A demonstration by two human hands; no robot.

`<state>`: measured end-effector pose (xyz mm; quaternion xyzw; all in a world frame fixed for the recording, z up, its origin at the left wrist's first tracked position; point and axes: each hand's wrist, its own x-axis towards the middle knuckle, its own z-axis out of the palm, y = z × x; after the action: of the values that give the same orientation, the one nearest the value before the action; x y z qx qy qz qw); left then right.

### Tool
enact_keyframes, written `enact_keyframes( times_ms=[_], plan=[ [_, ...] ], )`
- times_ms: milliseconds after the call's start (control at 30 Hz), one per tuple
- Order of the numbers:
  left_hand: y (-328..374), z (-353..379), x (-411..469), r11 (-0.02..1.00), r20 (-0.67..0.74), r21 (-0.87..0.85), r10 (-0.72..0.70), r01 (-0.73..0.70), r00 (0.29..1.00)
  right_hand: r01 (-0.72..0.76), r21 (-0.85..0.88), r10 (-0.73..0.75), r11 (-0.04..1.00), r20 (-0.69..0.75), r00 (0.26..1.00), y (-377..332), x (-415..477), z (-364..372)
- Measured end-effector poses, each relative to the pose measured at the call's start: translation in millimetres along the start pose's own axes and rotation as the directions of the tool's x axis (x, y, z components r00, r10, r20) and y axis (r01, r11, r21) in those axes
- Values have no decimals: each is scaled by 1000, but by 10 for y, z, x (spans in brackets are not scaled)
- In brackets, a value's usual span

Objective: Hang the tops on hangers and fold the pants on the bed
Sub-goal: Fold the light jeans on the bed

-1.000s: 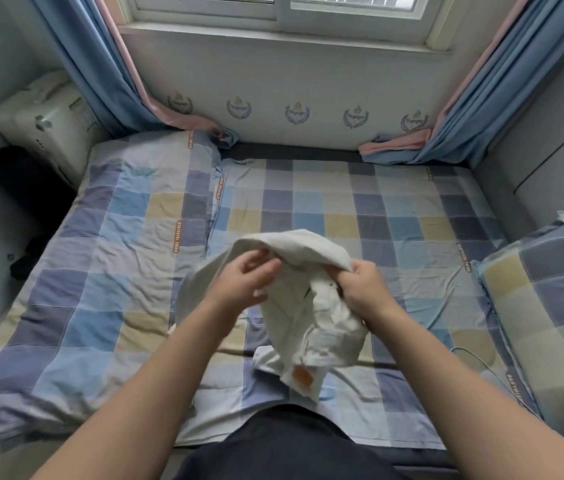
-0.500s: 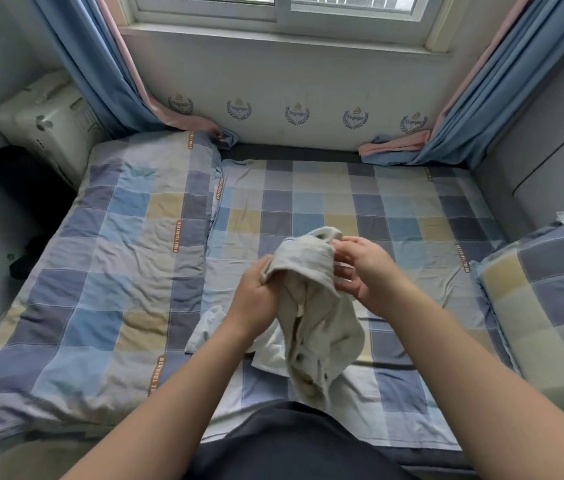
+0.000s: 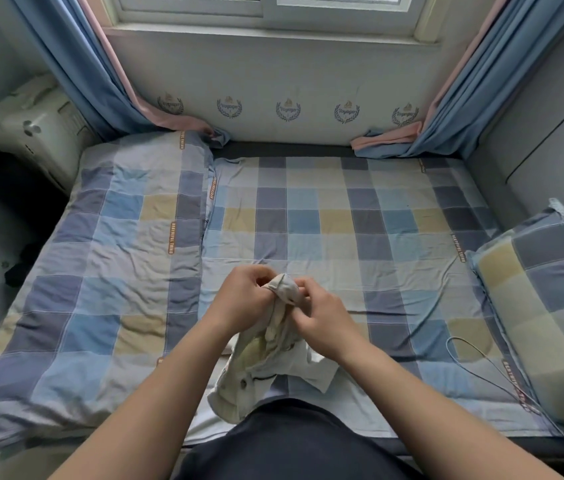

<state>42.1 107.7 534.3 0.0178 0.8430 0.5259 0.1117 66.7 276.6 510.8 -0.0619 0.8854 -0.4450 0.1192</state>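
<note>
over the near edge of the checked bed (image 3: 325,216), a left hand (image 3: 239,299) and a right hand (image 3: 322,323) both pinch the bunched top of a cream garment (image 3: 266,358) with curled fingers. its lower part drapes onto the bed. a matching pillow (image 3: 543,306) lies on the bed's right side, a thin cable (image 3: 481,372) beside it.

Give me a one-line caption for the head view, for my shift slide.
Head view: left hand and right hand pinch the top of a bunched cream garment over the checked bed.
</note>
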Motion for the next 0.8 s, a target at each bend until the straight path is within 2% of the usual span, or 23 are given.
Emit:
enact_keyframes(
  times_ms=[100, 167, 233, 333, 433, 500, 567, 667, 800],
  plan=[
    [-57, -36, 0, 987, -33, 130, 95, -90, 995, 46, -164, -58, 985, -69, 996, -41, 72, -91],
    [-159, 1, 4, 970, -104, 197, 165, -142, 981, 81, -114, -97, 990, -140, 985, -116, 92, -213],
    [-330, 80, 7, 961, -167, 239, 182, -139, 969, 125, 27, -116, 992, -219, 969, -232, 84, -379],
    [-654, 240, 20, 962, -209, 273, 57, 2, 976, 162, 252, -66, 954, -351, 934, -344, 31, -693],
    [-927, 386, -2, 934, -237, 305, -114, 186, 965, 150, 441, 59, 885, -425, 903, -275, -26, -979],
    [-1047, 429, -11, 913, -304, 234, -257, 334, 917, 135, 552, 156, 823, -449, 880, -142, -58, -1109],
    [-1101, 441, 6, 893, -329, 129, -371, 431, 868, 103, 589, 240, 802, -475, 846, 44, -76, -1171],
    [-1034, 447, 76, 912, -316, 34, -378, 409, 870, 13, 500, 292, 866, -526, 799, 411, -91, -1144],
    [-700, 426, 168, 933, -296, -129, -360, 336, 885, -237, 309, 361, 921, -449, 817, 930, -108, -952]
  ],
)
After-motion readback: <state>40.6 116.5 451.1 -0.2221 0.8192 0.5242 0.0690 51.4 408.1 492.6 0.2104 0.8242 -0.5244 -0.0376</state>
